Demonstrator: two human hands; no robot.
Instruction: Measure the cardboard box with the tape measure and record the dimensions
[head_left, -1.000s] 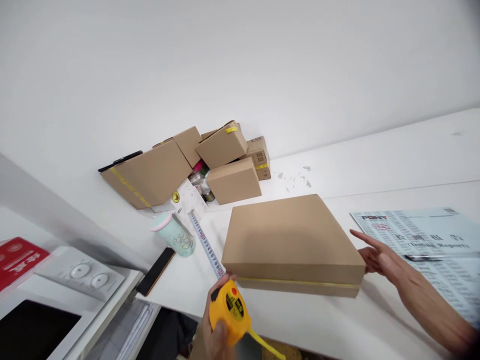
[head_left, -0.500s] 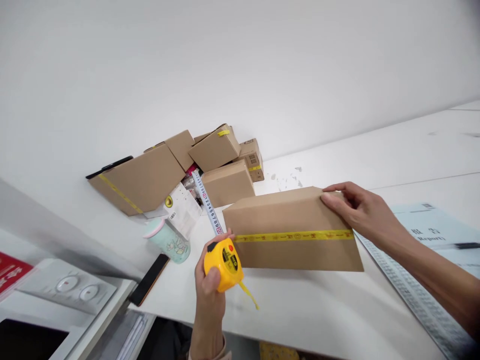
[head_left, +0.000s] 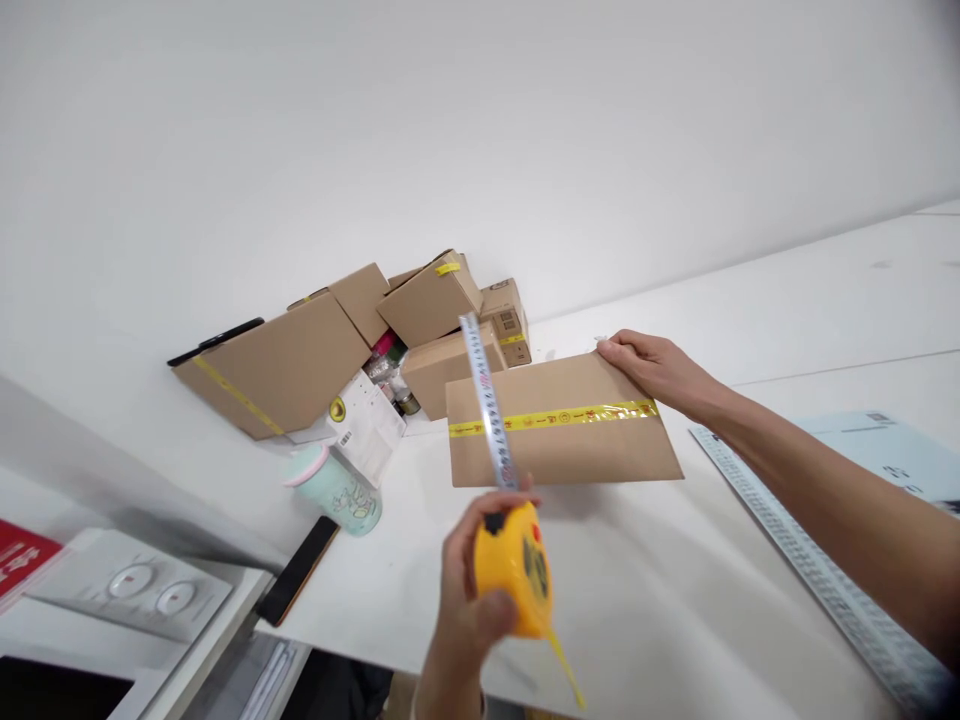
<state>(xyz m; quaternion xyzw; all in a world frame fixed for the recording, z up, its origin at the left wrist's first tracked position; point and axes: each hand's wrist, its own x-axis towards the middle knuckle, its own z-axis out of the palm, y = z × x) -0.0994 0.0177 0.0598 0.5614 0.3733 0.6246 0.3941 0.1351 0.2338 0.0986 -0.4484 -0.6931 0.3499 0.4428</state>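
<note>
My left hand [head_left: 469, 590] is closed around a yellow tape measure [head_left: 517, 572], whose blade [head_left: 489, 415] is pulled out and points up and away. The blade crosses in front of the left part of a brown cardboard box [head_left: 570, 448]; whether it touches the cardboard I cannot tell. A yellow strip of printed tape runs along the box's side, and a yellow wrist strap hangs from the tape measure. With fingers and thumb, my right hand [head_left: 649, 372] grips the box at its upper right corner. The box is tilted over the white table.
Several cardboard boxes [head_left: 285, 360] stand against the wall at the back left. Near them are a mint cup [head_left: 341, 492] with a pink rim, white paper [head_left: 367, 425] and a dark flat object [head_left: 298, 570]. A light-blue printed sheet [head_left: 862, 450] lies right, beside a keyboard-like patterned strip [head_left: 795, 560].
The tape measure has moved right and toward me in my left hand, so its blade now crosses the box's front. My right hand has shifted the box slightly left and up, tilting it.
</note>
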